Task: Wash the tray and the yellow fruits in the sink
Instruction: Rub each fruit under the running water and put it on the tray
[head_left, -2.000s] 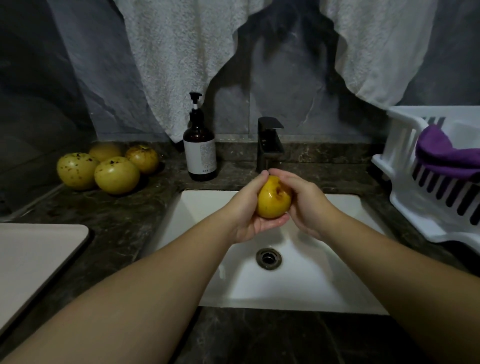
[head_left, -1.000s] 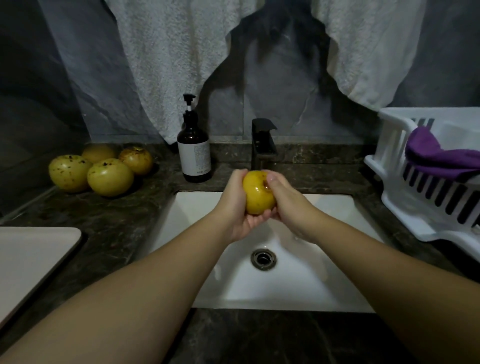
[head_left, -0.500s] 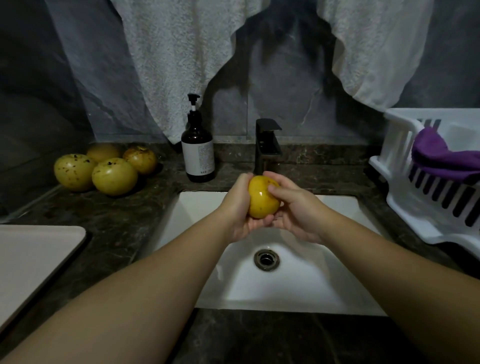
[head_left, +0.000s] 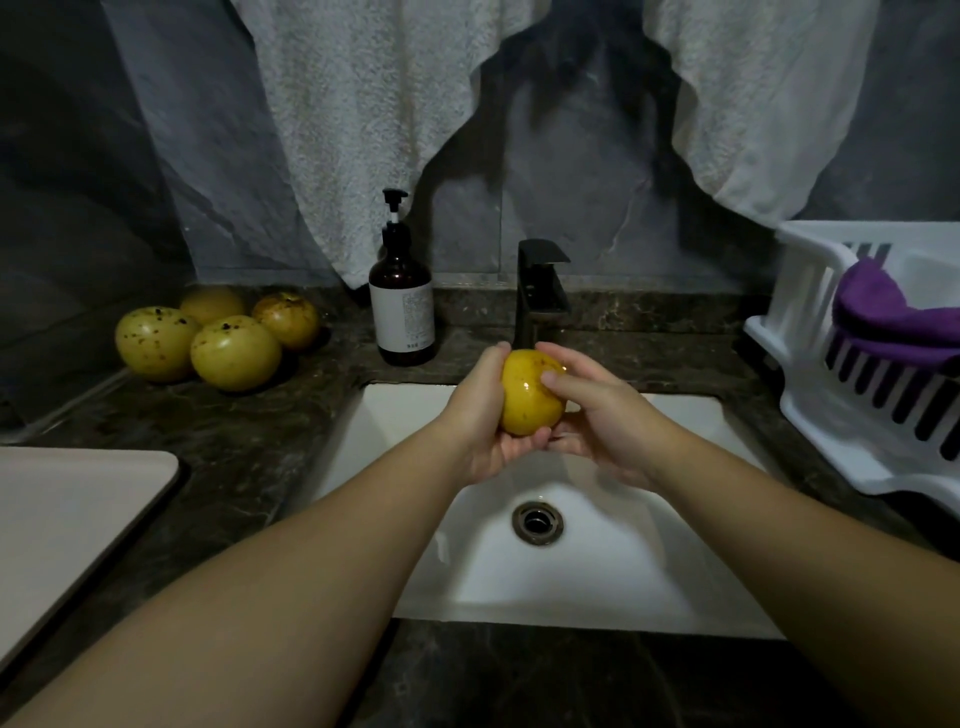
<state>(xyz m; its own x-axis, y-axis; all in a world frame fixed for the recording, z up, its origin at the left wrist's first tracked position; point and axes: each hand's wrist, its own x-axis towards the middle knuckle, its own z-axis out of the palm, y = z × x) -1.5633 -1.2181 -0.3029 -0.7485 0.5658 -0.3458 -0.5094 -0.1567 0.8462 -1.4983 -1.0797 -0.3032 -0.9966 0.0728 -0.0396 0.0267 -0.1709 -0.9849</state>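
Note:
A wet yellow fruit (head_left: 527, 400) is held over the white sink (head_left: 675, 561), just below the black faucet (head_left: 540, 291). My left hand (head_left: 485, 415) cups it from the left and underneath. My right hand (head_left: 597, 415) grips it from the right, with the thumb across its front. Several more spotted yellow fruits (head_left: 234, 351) lie on the dark counter at the back left. The pale tray (head_left: 62, 525) rests on the counter at the left edge.
A brown soap pump bottle (head_left: 401, 306) stands left of the faucet. A white dish rack (head_left: 872, 395) with a purple cloth (head_left: 893, 317) sits at the right. Two white towels (head_left: 374, 114) hang on the grey wall. The drain (head_left: 537, 521) lies below my hands.
The fruit has turned between my palms, and my right thumb has slid across its front. My hands stay under the faucet.

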